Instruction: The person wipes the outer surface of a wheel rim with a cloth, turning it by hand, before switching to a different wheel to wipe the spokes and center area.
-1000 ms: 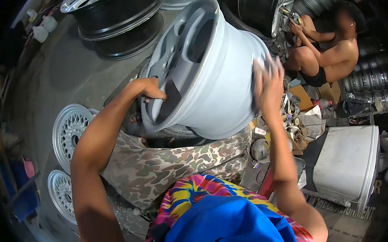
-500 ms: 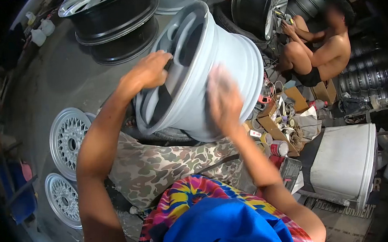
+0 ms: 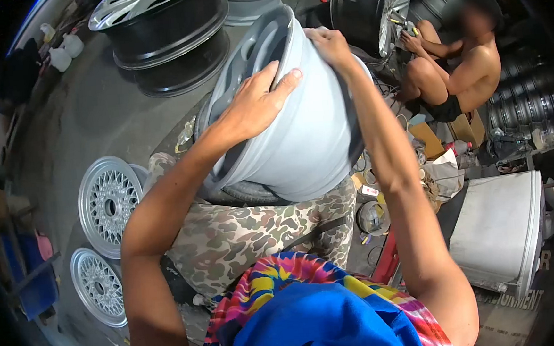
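Observation:
A grey wheel rim [image 3: 300, 133] leans tilted in front of my knees, its spoked face turned to the left. My left hand [image 3: 256, 107] grips its front lip, thumb on the outer barrel and fingers over the edge towards the spokes. My right hand [image 3: 331, 46] rests at the far upper part of the barrel, fingers bent and pressed together against the surface. Its fingertips look whitish; whether a small thing lies under them is hidden. Beneath the rim shows part of a black tire [image 3: 249, 193], close to my camouflage trousers [image 3: 249, 233].
Two mesh-pattern wheel faces [image 3: 109, 207] lie at left. Dark rims [image 3: 165, 39] are stacked at the back left. At right a co-worker [image 3: 462, 63] sits holding a tool against another wheel [image 3: 369, 15]. Cardboard boxes with clutter and a white container [image 3: 499, 228] stand at right.
My right hand has moved from the barrel's near side up to its far upper part. My left hand has shifted from the spokes onto the lip. The rim has turned slightly.

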Tool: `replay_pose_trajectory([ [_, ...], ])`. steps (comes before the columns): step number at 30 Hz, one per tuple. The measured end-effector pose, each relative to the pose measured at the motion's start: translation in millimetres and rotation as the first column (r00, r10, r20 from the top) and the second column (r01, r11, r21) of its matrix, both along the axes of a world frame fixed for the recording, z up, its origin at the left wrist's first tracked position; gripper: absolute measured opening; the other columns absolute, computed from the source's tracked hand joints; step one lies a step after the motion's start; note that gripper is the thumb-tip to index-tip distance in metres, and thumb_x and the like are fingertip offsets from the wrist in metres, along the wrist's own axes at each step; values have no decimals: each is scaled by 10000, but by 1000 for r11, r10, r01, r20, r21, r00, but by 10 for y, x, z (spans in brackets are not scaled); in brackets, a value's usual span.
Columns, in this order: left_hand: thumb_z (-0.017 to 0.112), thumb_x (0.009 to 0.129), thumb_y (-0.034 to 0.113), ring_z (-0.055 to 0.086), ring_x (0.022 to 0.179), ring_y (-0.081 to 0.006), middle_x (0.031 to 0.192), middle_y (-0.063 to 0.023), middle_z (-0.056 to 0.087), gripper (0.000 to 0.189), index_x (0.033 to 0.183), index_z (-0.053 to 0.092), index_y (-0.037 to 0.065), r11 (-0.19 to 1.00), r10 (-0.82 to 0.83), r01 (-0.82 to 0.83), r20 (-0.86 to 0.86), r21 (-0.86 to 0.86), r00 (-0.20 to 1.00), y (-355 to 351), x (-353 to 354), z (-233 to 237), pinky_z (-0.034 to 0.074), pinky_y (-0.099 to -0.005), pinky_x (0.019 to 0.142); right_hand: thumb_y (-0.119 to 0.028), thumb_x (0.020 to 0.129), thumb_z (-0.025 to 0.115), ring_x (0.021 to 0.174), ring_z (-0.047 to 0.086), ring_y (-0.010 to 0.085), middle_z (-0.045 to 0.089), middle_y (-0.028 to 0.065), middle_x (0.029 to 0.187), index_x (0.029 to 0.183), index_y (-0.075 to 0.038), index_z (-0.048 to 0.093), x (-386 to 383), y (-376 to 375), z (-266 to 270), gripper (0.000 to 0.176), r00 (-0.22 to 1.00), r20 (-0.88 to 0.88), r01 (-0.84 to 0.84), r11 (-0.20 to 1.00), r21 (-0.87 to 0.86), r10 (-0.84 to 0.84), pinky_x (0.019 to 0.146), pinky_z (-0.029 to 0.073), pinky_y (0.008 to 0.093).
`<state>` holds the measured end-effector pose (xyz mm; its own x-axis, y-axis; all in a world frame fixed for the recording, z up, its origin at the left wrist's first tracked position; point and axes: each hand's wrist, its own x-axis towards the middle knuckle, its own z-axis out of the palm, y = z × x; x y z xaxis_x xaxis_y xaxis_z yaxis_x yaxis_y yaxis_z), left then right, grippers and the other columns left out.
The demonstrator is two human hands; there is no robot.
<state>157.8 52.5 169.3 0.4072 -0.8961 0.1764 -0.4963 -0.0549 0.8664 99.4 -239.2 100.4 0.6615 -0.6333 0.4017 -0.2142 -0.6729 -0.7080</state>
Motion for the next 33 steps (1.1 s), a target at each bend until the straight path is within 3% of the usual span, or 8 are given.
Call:
replay_pose_trajectory([
  [4,440,1019,646,636,1006,-422,964,-307,653,753,1100,575,-90,999,-44,43,-133,-8,990,-28,68,82,449,-474,947,-144,930,681,1060,695,360,724,210,1072,1153,10,738,-759,1766,300,277,970,217,170,947,-271,-112,945,525,416],
  [8,562,989,579,666,972,-447,941,-361,644,690,1009,542,-111,980,129,-130,-15,-154,991,-84,-57,-75,482,-504,898,-39,860,703,1145,652,367,664,185,1235,1219,-31,729,-1749,2053,-35,360,999,-37,-8,764,-646,-21,991,496,488],
  [11,803,832,227,696,780,-458,808,-332,650,499,1027,498,-115,993,59,-48,107,-106,993,-2,-135,64,532,-494,692,-80,896,678,1165,641,363,682,171,1196,1220,-32,729,-1815,1547,191,332,980,-128,42,781,-623,-155,981,501,465],
  [14,796,859,271,680,988,-399,1083,-333,665,692,1289,492,-178,999,31,-38,184,34,983,-10,-61,70,529,-423,886,-200,956,635,1100,660,369,714,176,1113,1189,-26,732,-1403,717,386,306,962,-264,-51,906,-419,-68,935,520,427],
  [19,775,879,263,660,810,-332,936,-283,675,566,1210,550,-137,997,71,-76,179,21,981,-46,-81,75,524,-405,753,-338,956,631,946,689,407,720,211,1026,1090,-57,757,-644,-572,87,336,927,-350,-200,968,-152,136,872,537,455],
  [24,732,922,295,602,710,-268,848,-255,657,506,1162,582,-124,993,82,-87,55,83,995,20,-119,195,503,-393,687,-295,989,592,1085,634,403,702,223,1112,1111,-12,746,-1157,466,288,345,934,-282,123,937,-326,-221,945,504,453],
  [26,705,946,334,577,690,-262,839,-249,645,523,1165,579,-123,992,91,-99,113,72,989,14,-143,194,490,-411,676,-177,983,618,1246,528,422,647,199,1290,1171,-15,734,-1629,1381,289,274,935,-80,225,752,-620,-346,1059,433,486],
  [33,689,959,352,584,703,-285,838,-262,625,586,1201,551,-163,997,79,-74,162,-37,984,34,-159,81,482,-418,680,-127,952,647,1314,502,409,610,164,1375,1232,-71,730,-2192,2197,7,298,879,-106,321,740,-591,-466,1119,406,487],
])
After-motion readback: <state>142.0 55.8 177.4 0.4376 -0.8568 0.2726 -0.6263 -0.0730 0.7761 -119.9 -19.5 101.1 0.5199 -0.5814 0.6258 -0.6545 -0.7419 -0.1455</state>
